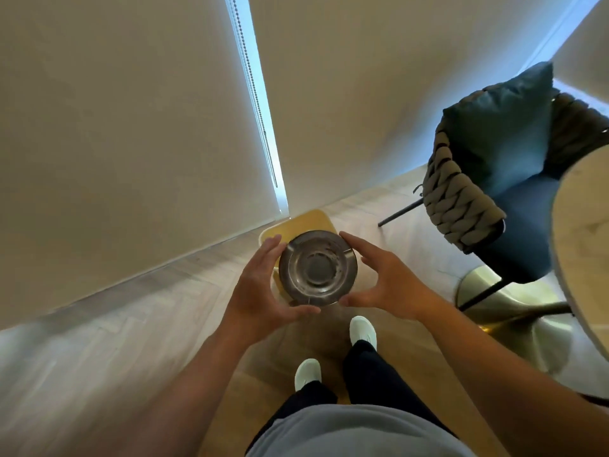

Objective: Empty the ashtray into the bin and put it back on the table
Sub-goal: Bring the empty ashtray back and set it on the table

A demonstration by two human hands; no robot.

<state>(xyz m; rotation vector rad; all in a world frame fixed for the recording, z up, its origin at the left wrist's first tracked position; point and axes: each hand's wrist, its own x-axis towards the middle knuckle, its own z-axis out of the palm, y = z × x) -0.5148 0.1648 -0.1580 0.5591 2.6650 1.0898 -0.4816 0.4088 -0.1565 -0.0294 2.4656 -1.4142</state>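
Two hands cradle the round metal ashtray [318, 268] between them, level and bowl up, right above the yellow bin [298, 225] that stands on the floor by the wall. The left hand [260, 288] curves round its left rim, thumb underneath at the near edge, fingers spread and only half closed; the right hand [385, 285] mirrors it on the right rim, thumb tip at the near edge. The bowl looks dull and stained, with specks near its far rim; whether loose ash is left I cannot tell.

By my judgement the emptying step is in hand: the ashtray is over the bin but not tipped. The next move calls for a tilt away from the body, keeping the rim inside the bin's mouth, since the ashtray covers most of it and ash could fall past the near edge onto the wooden floor [131, 341].

Room to the left is open floor. To the right stand a blue chair [514, 179] and the round table [580, 245], its edge near the right elbow, so turning back needs care.
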